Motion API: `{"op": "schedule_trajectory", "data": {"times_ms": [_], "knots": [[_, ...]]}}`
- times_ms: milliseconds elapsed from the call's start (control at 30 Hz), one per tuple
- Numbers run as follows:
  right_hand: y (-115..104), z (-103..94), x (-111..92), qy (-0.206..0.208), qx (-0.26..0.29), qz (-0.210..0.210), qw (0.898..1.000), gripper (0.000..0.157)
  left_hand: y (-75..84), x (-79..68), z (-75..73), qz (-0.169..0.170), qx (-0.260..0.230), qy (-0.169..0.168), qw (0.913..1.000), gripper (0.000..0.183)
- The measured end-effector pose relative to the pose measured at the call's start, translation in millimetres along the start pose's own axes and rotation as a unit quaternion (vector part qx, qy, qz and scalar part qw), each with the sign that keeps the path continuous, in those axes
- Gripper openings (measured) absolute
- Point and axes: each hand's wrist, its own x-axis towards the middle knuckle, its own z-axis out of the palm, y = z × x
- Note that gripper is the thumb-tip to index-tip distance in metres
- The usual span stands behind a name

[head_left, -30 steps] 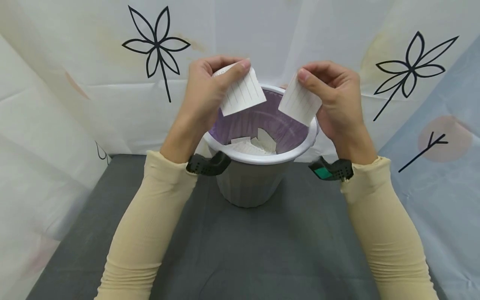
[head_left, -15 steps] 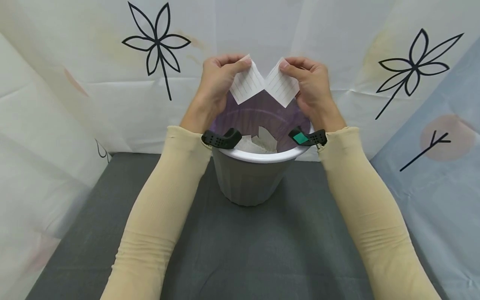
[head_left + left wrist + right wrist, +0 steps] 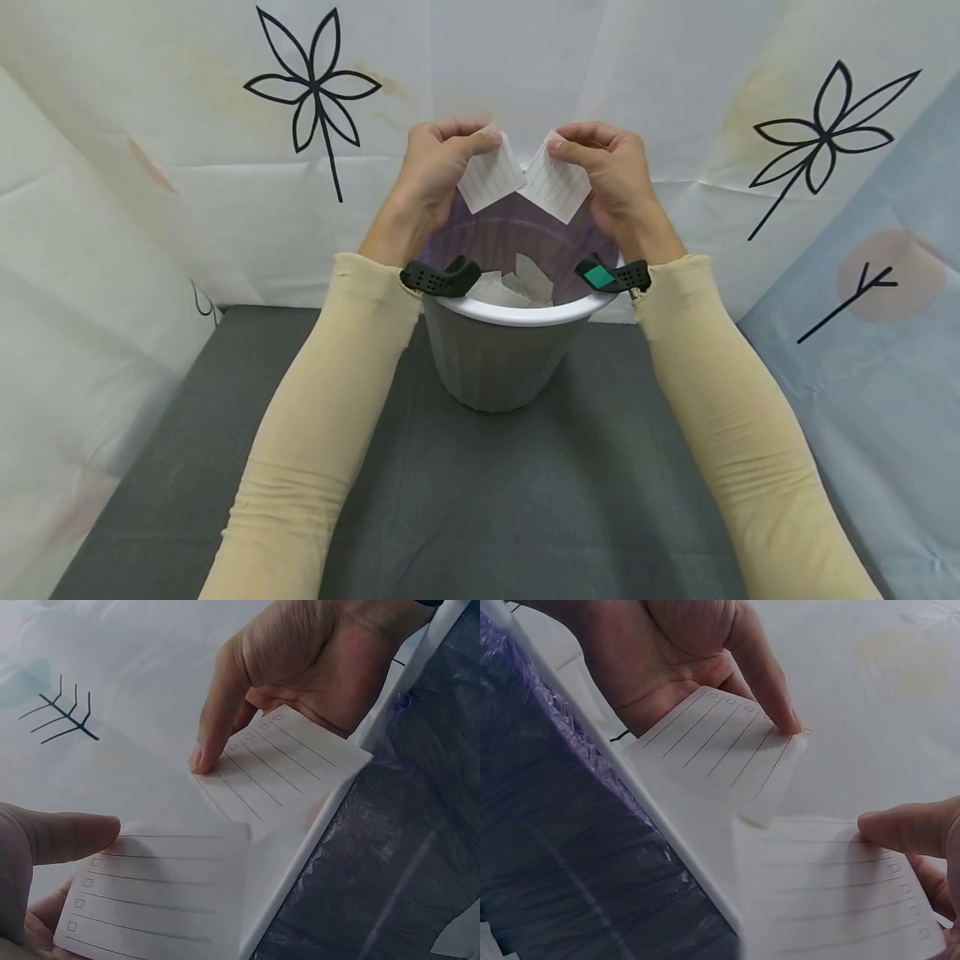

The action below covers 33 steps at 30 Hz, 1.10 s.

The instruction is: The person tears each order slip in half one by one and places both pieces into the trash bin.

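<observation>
My left hand (image 3: 438,171) pinches a small sheet of lined paper (image 3: 489,181) between thumb and fingers. In my right hand (image 3: 611,175) is a similar piece of lined paper (image 3: 558,187), pinched the same way. The sheets' inner corners meet over the far part of the bin (image 3: 525,315). Small printed checkboxes run along one side of each paper, as the left wrist view shows on the left hand's sheet (image 3: 161,900) and the right hand's sheet (image 3: 277,761). The curled fingers behind both sheets are partly hidden.
The grey bin has a white rim and a purple plastic liner (image 3: 517,233). Several white paper pieces (image 3: 531,279) lie inside it. It stands on a dark grey cloth surface (image 3: 487,492), against a light hanging cloth (image 3: 517,67) with printed plants.
Over the last second both hands have come together above the bin, the right one moving left. The two sheets went from well apart to meeting at their corners.
</observation>
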Motion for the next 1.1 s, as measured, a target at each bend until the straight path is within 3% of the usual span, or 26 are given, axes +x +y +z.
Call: {"op": "schedule_trajectory", "data": {"times_ms": [233,533,733,833,933,1000,1100], "knots": [[-3,-1.5,-2,-0.04,0.034,0.038,0.998,0.011,0.7,-1.4,-2.6,-0.018,-0.019,-0.03,0.9992,0.01],[-6,-2.0,-8,-0.061,0.001,0.016,0.998,0.012,6.4,-8.2,-8.3,-0.024,-0.002,-0.042,0.9988,0.019],[-15,-16.1,-17,-0.092,-0.027,-0.007,0.995,0.016,18.3,-24.4,-25.4,0.009,0.022,-0.04,0.9989,0.027],[-22,-31.2,-24,-0.095,-0.04,-0.029,0.994,0.017,20.7,-35.0,-39.8,0.043,0.065,-0.024,0.9967,0.03],[-26,-50.2,-35,-0.087,-0.071,-0.06,0.992,0.017,19.2,-46.2,-57.9,0.098,0.129,0.011,0.9866,0.029],[-27,-64.6,-44,-0.074,-0.109,-0.084,0.988,0.016,15.5,-55.1,-70.9,0.137,0.171,0.04,0.9749,0.028],[-22,-88.0,-63,-0.051,-0.217,-0.118,0.968,0.019,3.3,-69.7,-90.2,0.182,0.228,0.071,0.9538,0.029]]}}
